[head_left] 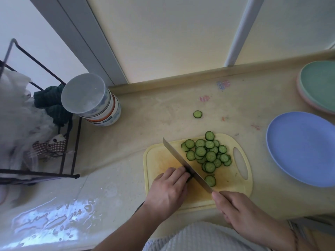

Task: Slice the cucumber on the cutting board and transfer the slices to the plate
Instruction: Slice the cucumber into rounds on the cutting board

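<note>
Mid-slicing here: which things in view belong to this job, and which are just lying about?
In the job: cutting board, knife, cucumber slices, stray slice, blue plate, left hand, right hand.
Lying about: green plate, bowl stack, wire rack.

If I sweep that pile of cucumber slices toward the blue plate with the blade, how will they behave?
The cucumber slices look thin and overlap loosely, so they would probably scatter. Cut faces seem moist, so some may cling to the knife. One stray slice already lies off the cutting board.

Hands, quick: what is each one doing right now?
Left hand: fingers curled on the last cucumber stub, mostly hidden.
Right hand: grips the knife handle.
</note>
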Available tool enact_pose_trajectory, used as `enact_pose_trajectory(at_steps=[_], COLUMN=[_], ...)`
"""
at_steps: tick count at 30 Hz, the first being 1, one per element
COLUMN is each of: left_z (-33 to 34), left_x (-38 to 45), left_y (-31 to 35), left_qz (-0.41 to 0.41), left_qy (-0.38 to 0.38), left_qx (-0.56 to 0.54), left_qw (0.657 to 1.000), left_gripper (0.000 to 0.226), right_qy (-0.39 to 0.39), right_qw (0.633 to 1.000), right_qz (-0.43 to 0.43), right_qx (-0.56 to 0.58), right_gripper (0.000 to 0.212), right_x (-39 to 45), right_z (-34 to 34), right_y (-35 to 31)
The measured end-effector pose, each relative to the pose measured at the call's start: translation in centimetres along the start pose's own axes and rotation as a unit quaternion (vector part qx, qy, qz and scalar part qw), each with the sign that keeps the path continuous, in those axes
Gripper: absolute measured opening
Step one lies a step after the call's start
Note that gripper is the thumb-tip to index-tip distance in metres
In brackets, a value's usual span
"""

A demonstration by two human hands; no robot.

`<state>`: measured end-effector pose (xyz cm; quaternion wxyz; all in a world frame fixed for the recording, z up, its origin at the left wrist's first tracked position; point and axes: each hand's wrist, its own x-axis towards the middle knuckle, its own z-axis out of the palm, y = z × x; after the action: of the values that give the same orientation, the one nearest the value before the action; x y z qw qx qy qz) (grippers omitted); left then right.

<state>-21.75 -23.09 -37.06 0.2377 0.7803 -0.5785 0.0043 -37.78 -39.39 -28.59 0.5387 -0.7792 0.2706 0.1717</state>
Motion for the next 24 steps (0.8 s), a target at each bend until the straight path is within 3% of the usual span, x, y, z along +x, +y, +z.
enact_pose_trajectory(at_steps=[8,19,24], left_z=[0.0,-0.1,-0.2], left_x=[0.1,0.2,0.2], left_y=[-0.1,0.0,0.0], left_qz=[0.0,-0.012,-0.011], left_qy=[-0.003,0.007,0.015], left_qx=[-0.004,-0.017,-0.021], left_qw=[1.0,1.0,1.0], left_gripper=[0.024,0.024,0.021], right_qy=[0.001,0.017,0.005], right_qw=[1.0,1.0,1.0], right_qz=[0.001,0.018,0.009], right_qx=[-0.021,-0.013,0.02], right_gripper=[0.054,0.071,0.058], right_x=[1.2,2.6,1.4], right_z=[0.2,1.0,0.5], right_y=[-0.3,0.8,-0.2])
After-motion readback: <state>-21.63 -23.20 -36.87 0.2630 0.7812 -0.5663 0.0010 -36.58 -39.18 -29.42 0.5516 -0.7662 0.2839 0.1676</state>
